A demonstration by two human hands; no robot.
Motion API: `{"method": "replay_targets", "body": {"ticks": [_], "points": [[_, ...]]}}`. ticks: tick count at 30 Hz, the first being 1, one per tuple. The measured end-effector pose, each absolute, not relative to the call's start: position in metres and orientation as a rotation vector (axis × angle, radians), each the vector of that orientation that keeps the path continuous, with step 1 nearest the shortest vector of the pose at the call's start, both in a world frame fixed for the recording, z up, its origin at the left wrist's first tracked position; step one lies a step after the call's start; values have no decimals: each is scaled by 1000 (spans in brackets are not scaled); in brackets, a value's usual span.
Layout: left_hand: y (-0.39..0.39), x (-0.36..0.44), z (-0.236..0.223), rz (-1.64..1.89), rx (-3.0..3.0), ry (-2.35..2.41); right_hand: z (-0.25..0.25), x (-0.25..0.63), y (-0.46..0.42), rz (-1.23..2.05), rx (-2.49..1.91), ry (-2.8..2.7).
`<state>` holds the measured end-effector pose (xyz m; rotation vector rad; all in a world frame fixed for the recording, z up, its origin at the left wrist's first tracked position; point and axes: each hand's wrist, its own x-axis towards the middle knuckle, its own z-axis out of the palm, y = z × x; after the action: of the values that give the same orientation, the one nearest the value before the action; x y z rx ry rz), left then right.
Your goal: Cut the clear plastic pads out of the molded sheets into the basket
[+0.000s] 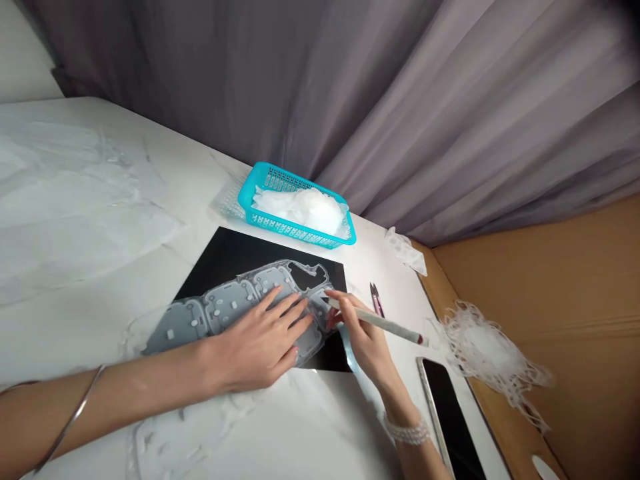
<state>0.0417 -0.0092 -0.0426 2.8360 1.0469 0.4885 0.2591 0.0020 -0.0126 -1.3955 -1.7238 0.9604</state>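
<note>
A translucent moulded sheet with rounded panels and small raised tabs lies across a black mat. My left hand rests flat on this sheet, fingers spread. At the sheet's right end, my right hand grips a slim, pale, pen-like tool with a reddish end. Its tip is by the sheet's edge, and I cannot make out what kind it is. Just beyond the fingers, a loose strip of clear trim curls up from the sheet.
A turquoise basket holding white pieces stands behind the mat. Small snips lie to the right, near a phone. A tangle of clear offcuts hangs over the table's right edge. Clear plastic covers the left side.
</note>
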Motion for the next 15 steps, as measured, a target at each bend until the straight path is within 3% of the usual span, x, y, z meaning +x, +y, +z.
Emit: {"method": "replay_targets", "body": {"ticks": [15], "points": [[-11, 42, -41, 413, 2864, 1020, -12, 252, -7, 693, -1392, -2015]]}}
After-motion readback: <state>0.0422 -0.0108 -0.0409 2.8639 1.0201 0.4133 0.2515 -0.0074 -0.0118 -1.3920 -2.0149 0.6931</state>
